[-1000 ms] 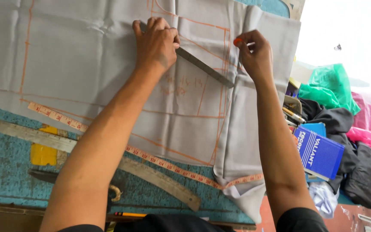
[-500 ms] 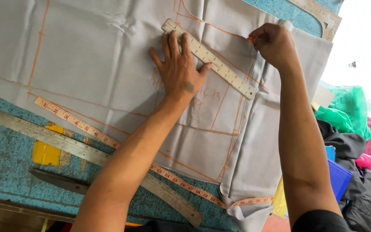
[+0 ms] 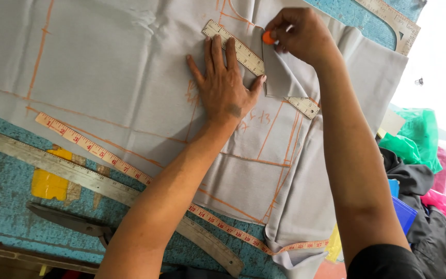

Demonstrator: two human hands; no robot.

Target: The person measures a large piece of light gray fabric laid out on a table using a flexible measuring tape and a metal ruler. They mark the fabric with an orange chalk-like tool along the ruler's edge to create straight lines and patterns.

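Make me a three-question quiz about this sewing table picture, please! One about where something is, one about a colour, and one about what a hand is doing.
1. Where does the tape measure lie?
A. Along the near edge of the grey cloth
B. Rolled up in a box
C. Hung round a neck

2. What colour is the chalk in the right hand?
A. Blue
B. Orange
C. White

3. What is the left hand doing?
A. Holding scissors
B. Lifted in the air
C. Pressing flat on the short ruler

Answers: 1 A, it stretches out across the cloth's near edge and the blue table. 2 B, an orange piece shows at the fingertips, matching the lines on the cloth. 3 C, its fingers lie spread over the ruler and cloth.
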